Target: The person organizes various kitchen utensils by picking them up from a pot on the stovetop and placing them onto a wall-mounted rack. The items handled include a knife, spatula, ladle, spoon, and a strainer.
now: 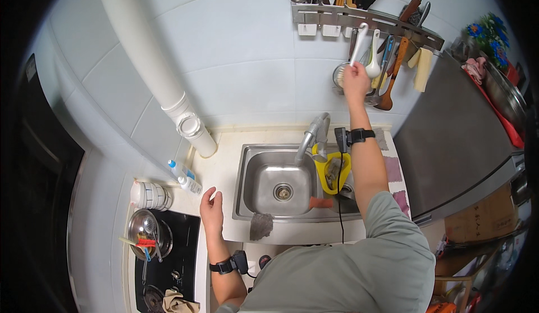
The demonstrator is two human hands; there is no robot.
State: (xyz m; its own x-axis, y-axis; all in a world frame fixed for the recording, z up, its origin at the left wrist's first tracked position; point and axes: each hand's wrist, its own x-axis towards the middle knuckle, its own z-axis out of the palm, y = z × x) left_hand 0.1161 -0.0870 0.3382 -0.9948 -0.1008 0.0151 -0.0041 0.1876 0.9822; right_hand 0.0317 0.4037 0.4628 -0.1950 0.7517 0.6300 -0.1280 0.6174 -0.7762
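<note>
My right hand (pixel 356 81) is raised to the wall rack (pixel 328 16) and grips the lower part of a white-handled brush (pixel 359 43), whose pale bristles show beside my fingers. Around it hang a white spoon (pixel 373 66), a ladle with a blue handle (pixel 385 56), a wooden spatula (pixel 391 77) and a round strainer (pixel 338 75). My left hand (pixel 212 210) is held over the counter left of the steel sink (pixel 238 186), fingers slightly curled and holding nothing. A grey cloth (pixel 261 226) lies over the sink's front edge.
A grey faucet (pixel 309 138) and a yellow strainer basket (pixel 320 174) are at the sink. Two bottles (pixel 185 178), stacked bowls (pixel 153 196) and a black cooktop (pixel 181 245) with a steel pot (pixel 139 222) lie left. A refrigerator (pixel 446 136) stands at right; a cable hangs from my right wrist.
</note>
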